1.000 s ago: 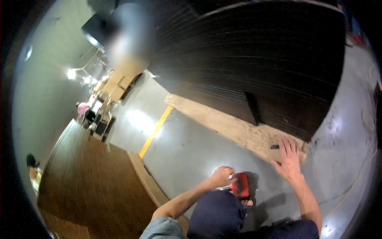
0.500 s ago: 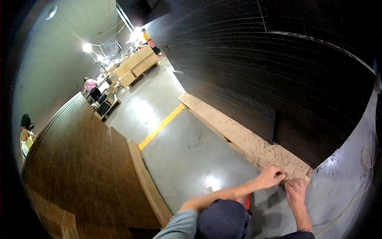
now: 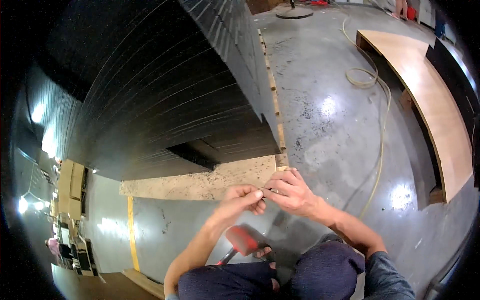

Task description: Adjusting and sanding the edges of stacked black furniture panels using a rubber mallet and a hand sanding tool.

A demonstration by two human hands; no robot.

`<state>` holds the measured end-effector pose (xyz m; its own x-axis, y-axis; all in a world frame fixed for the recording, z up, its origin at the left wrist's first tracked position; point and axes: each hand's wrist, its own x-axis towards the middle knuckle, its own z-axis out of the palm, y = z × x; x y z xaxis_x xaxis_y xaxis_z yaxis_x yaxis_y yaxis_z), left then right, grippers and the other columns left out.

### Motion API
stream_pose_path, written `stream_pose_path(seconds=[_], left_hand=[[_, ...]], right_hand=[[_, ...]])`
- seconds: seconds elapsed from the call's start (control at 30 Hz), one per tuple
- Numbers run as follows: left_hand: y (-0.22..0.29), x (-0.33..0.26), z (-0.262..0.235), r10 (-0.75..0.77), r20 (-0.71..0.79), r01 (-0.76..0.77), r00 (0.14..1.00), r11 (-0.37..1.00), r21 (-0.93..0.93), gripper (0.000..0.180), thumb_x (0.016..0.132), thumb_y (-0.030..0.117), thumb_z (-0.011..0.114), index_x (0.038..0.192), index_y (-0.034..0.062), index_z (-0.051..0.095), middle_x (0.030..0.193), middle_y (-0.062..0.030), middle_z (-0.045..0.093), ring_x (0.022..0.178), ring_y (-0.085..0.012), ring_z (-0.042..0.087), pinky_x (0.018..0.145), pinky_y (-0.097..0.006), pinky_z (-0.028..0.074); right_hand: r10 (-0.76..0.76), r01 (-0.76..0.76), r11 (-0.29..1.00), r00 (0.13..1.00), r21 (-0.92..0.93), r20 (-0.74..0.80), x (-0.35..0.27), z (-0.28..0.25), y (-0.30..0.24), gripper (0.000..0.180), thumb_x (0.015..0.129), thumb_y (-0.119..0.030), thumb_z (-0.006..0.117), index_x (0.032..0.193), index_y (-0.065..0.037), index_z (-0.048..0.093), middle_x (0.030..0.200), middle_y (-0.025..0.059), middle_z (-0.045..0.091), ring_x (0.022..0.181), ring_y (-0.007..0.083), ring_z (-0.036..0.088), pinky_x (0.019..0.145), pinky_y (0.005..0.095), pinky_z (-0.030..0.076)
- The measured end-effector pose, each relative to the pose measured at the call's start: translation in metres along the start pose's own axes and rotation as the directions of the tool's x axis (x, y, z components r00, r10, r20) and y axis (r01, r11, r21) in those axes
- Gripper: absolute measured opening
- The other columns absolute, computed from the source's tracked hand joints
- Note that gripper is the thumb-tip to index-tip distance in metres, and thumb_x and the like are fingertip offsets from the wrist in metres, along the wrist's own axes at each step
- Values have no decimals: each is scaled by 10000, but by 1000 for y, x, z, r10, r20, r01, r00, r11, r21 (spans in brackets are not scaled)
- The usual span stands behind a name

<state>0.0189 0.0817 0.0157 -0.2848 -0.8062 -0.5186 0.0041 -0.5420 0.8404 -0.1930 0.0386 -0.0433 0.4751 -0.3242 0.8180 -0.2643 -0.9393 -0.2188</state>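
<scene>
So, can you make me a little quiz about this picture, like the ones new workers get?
1. True or false: the left hand and right hand are close together at the fingertips.
2. What colour is the head of the mallet-like tool below the hands? A: green. B: red. C: white.
3. Fill in the gap: the looped hose lies on the grey ____.

Key: 1: true. 2: B. 3: floor.
</scene>
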Motion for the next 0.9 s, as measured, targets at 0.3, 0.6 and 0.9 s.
stream_pose_path(seconds=[0.3, 0.6, 0.9], left_hand=[[45, -12, 34, 209, -170, -214, 963, 977, -14, 124, 907, 132, 675, 912, 11, 650, 761, -87, 686, 660, -153, 644, 612, -276, 511], [59, 7, 52, 310, -195, -330, 931, 940, -84, 109, 917, 124, 631, 851, 38, 624, 667, -40, 604, 597, -134, 574, 578, -275, 480], [67, 31, 34, 364, -196, -381, 911, 923, -60, 142, 906, 141, 642, 805, 51, 597, 623, -18, 534, 546, -132, 524, 524, -272, 448]], right_hand=[[402, -372, 915, 859, 154, -316, 28, -46, -13, 321, 748, -140, 701, 1056, -53, 678, 1065, 89, 626, 959, 248, 596, 786, 369, 467], [786, -671, 293, 575, 681, 227, 58, -53, 10, 342, 916, -291, 644, 766, 15, 620, 623, 47, 593, 591, 84, 531, 541, 277, 428], [749, -687, -141, 397, 712, 531, 70, -59, 39, 287, 921, -288, 654, 800, -29, 678, 639, 13, 619, 520, 70, 495, 485, 225, 361]])
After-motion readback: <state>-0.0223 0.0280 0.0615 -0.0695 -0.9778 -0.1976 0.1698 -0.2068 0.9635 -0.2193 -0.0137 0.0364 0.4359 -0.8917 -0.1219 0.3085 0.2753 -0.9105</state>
